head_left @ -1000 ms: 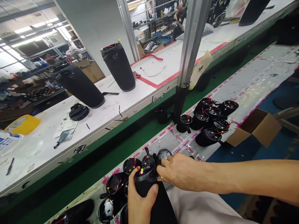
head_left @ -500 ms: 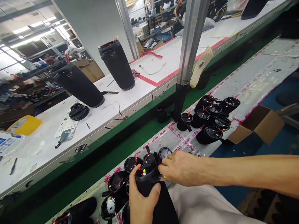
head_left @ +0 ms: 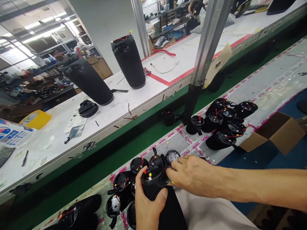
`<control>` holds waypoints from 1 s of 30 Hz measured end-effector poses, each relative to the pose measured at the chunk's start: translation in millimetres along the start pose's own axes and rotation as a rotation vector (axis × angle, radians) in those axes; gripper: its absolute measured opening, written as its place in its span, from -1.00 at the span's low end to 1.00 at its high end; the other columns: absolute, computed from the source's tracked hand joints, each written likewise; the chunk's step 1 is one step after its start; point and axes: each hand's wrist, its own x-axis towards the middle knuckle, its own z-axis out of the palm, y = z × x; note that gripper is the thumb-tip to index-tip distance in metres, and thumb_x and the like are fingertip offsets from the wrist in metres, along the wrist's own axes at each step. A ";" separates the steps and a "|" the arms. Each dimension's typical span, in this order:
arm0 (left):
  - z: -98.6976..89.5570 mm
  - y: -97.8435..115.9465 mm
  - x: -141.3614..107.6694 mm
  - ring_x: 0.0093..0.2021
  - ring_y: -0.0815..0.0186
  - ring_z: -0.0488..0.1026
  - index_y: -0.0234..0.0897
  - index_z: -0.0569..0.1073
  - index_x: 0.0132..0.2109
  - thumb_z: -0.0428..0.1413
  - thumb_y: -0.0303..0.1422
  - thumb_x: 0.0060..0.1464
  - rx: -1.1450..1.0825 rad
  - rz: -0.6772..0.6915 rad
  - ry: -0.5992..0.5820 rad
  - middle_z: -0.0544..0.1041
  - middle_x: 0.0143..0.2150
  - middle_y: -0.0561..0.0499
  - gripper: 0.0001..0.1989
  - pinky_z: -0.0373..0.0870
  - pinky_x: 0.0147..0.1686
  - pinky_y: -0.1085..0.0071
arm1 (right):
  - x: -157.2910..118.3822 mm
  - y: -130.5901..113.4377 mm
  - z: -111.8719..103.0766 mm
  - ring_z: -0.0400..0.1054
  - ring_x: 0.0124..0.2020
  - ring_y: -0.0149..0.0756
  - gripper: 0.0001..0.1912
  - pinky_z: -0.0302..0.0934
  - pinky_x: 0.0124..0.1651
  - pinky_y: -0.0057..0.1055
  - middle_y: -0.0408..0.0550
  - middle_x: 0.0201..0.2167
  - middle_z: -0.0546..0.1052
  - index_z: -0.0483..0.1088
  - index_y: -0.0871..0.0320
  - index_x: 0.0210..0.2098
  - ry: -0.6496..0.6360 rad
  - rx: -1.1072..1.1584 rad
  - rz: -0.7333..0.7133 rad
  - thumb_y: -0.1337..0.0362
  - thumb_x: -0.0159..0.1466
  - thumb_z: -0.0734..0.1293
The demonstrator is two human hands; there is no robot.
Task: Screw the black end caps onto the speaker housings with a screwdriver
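Note:
A black, fabric-covered cylindrical speaker housing (head_left: 153, 190) leans against my lap with its open end up. Inside its rim, small red, yellow and white connectors show. My left hand (head_left: 146, 204) is wrapped around the housing near the top, thumb on the near side. At the right side of the rim, my right hand (head_left: 188, 174) is closed, fingers bent together. A bit of yellow shows under its fingers; what they hold is hidden. Just beyond the rim stand similar open housings (head_left: 156, 161) with red wires.
More housings (head_left: 216, 119) cluster on the plastic-covered lower surface at right, by an open cardboard box (head_left: 279, 134). On the white bench (head_left: 115, 121) stand two tall black cylinders (head_left: 130, 64), a black round cap (head_left: 88, 108) and yellow tape (head_left: 35, 119). A metal post (head_left: 208, 44) rises at the bench edge.
The view has shifted, so the bench and housings appear farther right. Both hands keep nearly the same hold and place on the housing.

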 end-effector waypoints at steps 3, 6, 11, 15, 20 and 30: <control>0.0 1.5 -2.5 0.12 -0.13 0.54 -0.21 0.40 0.22 0.33 -0.10 -0.15 0.052 0.006 0.002 0.62 0.10 -0.21 -0.24 0.43 0.10 0.02 | -2.9 -2.0 -2.1 0.33 -0.52 -0.24 -0.81 -0.16 -0.49 -0.23 -0.17 -0.44 0.43 0.26 0.06 -0.21 -0.026 -0.030 -0.005 0.13 0.48 0.31; 2.5 2.4 -3.9 0.11 -0.14 0.54 -0.22 0.38 0.23 0.29 -0.14 -0.15 0.083 0.004 0.010 0.62 0.08 -0.21 -0.24 0.41 0.14 -0.03 | -5.5 -2.7 -3.1 0.28 -0.55 -0.27 -0.80 -0.25 -0.52 -0.22 -0.17 -0.45 0.42 0.26 0.06 -0.22 -0.044 -0.046 -0.017 0.17 0.44 0.36; 7.1 2.7 -2.8 0.01 -0.15 0.57 -0.25 0.39 0.22 0.27 -0.16 -0.17 0.120 -0.020 0.039 0.63 0.01 -0.20 -0.24 0.41 0.11 -0.10 | -7.2 -1.8 0.1 0.26 -0.55 -0.28 -0.80 -0.32 -0.52 -0.21 -0.17 -0.48 0.41 0.24 0.07 -0.22 -0.027 -0.056 -0.029 0.15 0.47 0.32; 7.2 1.6 -0.3 -0.09 -0.10 0.59 -0.26 0.41 0.20 0.29 -0.15 -0.18 0.086 -0.014 -0.011 0.66 -0.08 -0.16 -0.25 0.46 0.01 -0.02 | -6.3 -3.1 0.0 0.22 -0.60 -0.30 -0.76 -0.35 -0.51 -0.19 -0.16 -0.50 0.42 0.23 0.07 -0.24 -0.023 -0.048 -0.021 0.11 0.53 0.23; 5.8 -8.0 4.4 -0.01 -0.01 0.60 -0.24 0.43 0.18 0.34 -0.15 -0.15 -0.018 -0.001 -0.017 0.67 0.02 -0.13 -0.28 0.47 0.07 0.13 | 1.8 -0.3 -1.7 0.30 -0.55 -0.28 -0.80 -0.34 -0.51 -0.21 -0.15 -0.49 0.46 0.27 0.08 -0.22 -0.083 0.031 -0.025 0.15 0.50 0.30; -2.2 -27.4 13.4 0.22 -0.13 0.53 -0.22 0.40 0.25 0.42 0.04 -0.16 -0.211 -0.047 -0.181 0.63 0.18 -0.19 -0.13 0.33 0.29 0.07 | 6.6 17.4 5.5 0.36 -0.51 -0.29 -0.75 -0.22 -0.45 -0.26 -0.14 -0.44 0.53 0.29 0.08 -0.24 -0.083 0.164 -0.038 0.10 0.53 0.26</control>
